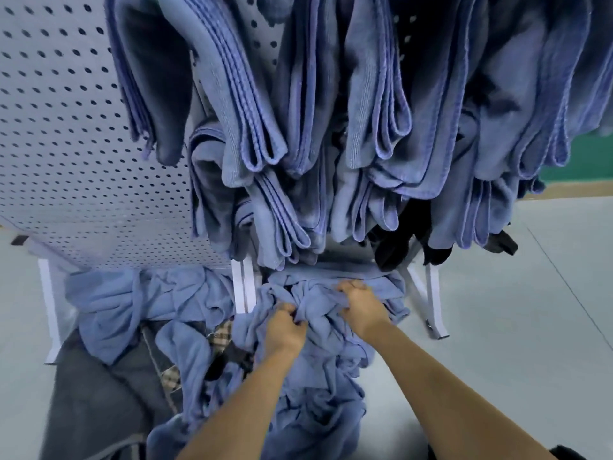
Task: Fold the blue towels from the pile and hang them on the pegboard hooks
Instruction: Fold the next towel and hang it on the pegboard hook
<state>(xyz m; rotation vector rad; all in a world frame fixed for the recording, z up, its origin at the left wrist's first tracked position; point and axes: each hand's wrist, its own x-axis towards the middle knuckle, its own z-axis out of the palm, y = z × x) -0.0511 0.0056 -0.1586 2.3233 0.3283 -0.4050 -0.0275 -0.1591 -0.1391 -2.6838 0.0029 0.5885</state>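
A pile of crumpled blue towels lies on the floor below the pegboard. My left hand pinches a fold of a blue towel near the top of the pile. My right hand grips another bunch of the same cloth a little farther back and to the right. Several folded blue towels hang in rows from the pegboard, covering its right part; the hooks are hidden under them.
The white legs of the pegboard stand rest on the pale grey floor. A dark grey cloth and a plaid cloth lie left of the pile. Dark cloths hang behind the towels at right.
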